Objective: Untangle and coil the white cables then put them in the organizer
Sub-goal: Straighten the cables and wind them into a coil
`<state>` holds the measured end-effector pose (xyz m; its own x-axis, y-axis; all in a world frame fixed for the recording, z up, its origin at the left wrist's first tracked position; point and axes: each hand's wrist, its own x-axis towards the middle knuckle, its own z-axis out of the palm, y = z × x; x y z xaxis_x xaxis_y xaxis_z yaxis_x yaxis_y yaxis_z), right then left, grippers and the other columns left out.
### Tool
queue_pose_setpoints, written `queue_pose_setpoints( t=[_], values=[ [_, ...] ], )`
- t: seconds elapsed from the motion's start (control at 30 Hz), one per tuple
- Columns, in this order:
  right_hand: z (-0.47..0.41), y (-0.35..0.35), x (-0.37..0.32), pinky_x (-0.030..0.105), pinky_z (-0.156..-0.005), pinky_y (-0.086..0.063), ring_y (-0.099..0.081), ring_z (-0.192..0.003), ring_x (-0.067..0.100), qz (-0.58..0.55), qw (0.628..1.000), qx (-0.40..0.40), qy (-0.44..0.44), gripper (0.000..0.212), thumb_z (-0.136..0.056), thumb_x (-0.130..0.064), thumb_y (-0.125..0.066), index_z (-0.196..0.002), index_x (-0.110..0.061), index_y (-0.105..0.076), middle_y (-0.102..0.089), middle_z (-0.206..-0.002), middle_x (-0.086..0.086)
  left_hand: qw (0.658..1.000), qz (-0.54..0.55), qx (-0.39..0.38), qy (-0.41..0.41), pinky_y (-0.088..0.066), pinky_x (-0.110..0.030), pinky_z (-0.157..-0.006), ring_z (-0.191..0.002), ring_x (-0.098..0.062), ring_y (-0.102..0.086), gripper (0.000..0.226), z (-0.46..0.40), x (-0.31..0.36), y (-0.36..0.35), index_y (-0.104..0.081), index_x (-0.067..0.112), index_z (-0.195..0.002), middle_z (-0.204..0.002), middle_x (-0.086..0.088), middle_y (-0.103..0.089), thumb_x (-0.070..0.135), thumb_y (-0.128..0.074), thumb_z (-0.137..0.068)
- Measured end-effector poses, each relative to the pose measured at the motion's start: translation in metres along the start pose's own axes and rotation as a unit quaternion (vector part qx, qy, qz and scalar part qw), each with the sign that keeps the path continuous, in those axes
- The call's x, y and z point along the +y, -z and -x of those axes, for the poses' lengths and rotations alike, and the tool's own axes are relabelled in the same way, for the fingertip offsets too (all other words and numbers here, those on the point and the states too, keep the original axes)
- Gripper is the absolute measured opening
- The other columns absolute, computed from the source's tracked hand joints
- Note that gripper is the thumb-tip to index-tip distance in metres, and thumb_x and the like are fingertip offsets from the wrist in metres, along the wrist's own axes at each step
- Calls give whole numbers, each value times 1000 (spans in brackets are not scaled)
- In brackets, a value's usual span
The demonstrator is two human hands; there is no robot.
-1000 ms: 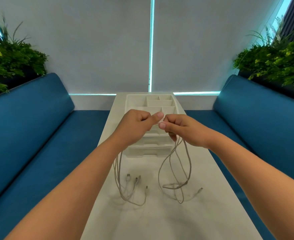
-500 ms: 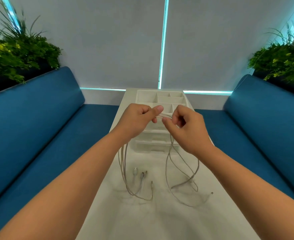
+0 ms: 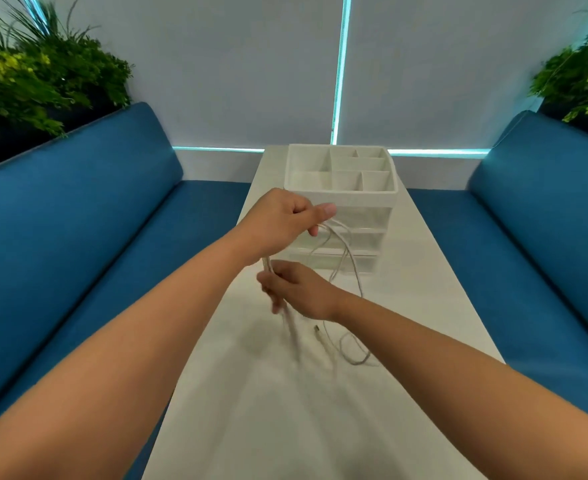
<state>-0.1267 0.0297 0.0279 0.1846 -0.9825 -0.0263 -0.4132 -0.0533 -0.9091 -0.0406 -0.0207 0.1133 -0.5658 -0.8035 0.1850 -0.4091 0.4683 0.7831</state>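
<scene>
While the left hand (image 3: pixel 282 220) pinches the white cables (image 3: pixel 346 252) up in front of the organizer (image 3: pixel 341 197), the right hand (image 3: pixel 297 289) grips the hanging strands lower, nearer the person. Loose ends trail on the bench (image 3: pixel 424 271) before the organizer. Pulling the strands apart too sharply could cinch the tangle tighter, or drag the blurred ends off the bench.

Organizer (image 3: pixel 341 199): on the table (image 3: pixel 424 289), at its far end, ahead of my hands.
My left hand (image 3: pixel 282 220): above and beyond my right hand (image 3: pixel 299 289).
Cables (image 3: pixel 351 271): hanging from both hands, ends on the table.
Benches (image 3: pixel 60 220): either side of the table.
</scene>
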Motion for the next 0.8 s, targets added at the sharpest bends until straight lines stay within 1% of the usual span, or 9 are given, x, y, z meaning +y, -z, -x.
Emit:
queue_pose_setpoints(
  t=[0.07,0.17,0.3,0.4,0.47,0.53,0.63,0.7,0.8],
  values=[
    [13,8,18,26,-63,-44,-55,-60,13,98,995,-24,-16,33,-99,-40,-47,-74,-20,-42,-50,-69,-2,1000,-12,-15,14,-34,-9,-52,-43,1,-44,47,8,-11,6,-66,13,-63,-42,13,-47,51,-62,-90],
    [36,21,46,36,-66,-45,-50,-65,16,195,978,-60,-33,34,-99,-43,-47,-76,-19,-40,-49,-70,0,999,-19,-28,35,-28,-8,-40,-34,-1,-37,48,17,-28,13,-63,11,-63,-35,15,-40,50,-59,-91],
    [55,37,68,31,-61,-33,-45,-66,14,297,953,-61,-23,29,-100,-45,-41,-77,-28,-37,-48,-69,-5,997,-15,-43,64,-27,-11,-40,-37,-5,-27,51,27,-52,12,-60,14,-59,-46,6,-31,55,-59,-89],
    [66,50,80,35,-65,-33,-48,-75,23,392,913,-60,-95,30,-99,-52,-36,-86,-25,-39,-51,-73,0,998,-11,-18,64,-27,-10,-39,-38,-5,-26,51,32,-62,8,-61,13,-60,-52,-1,-30,54,-58,-89],
    [73,58,89,34,-66,-33,-47,-76,23,442,889,-24,-115,35,-98,-57,-35,-83,-26,-42,-50,-72,-2,998,-1,2,63,-27,-10,-39,-38,-6,-25,52,34,-66,7,-62,10,-63,-55,-5,-29,54,-58,-89],
    [78,63,94,34,-65,-36,-48,-73,24,454,884,21,-105,42,-95,-62,-36,-75,-26,-43,-50,-69,-3,998,2,19,57,-27,-9,-39,-36,-6,-26,53,35,-67,4,-63,6,-65,-53,-3,-29,52,-58,-90],
    [82,69,98,29,-57,-35,-49,-72,22,393,909,33,-134,45,-92,-60,-45,-68,-23,-40,-51,-68,-2,997,8,62,55,-26,-10,-38,-34,-7,-26,53,36,-71,0,-62,2,-66,-43,7,-28,49,-59,-91],
    [86,67,103,25,-53,-31,-48,-72,20,382,913,34,-142,43,-93,-56,-48,-69,-22,-37,-49,-68,-4,995,14,83,54,-24,-10,-37,-34,-8,-25,55,36,-77,-1,-61,0,-67,-45,4,-28,49,-60,-91],
    [91,59,112,31,-57,-31,-49,-74,20,419,902,44,-98,40,-95,-56,-42,-73,-24,-37,-50,-72,-5,993,5,99,56,-26,-11,-38,-36,-8,-26,57,38,-85,-2,-63,-2,-70,-49,-2,-29,52,-59,-90]
  ],
)
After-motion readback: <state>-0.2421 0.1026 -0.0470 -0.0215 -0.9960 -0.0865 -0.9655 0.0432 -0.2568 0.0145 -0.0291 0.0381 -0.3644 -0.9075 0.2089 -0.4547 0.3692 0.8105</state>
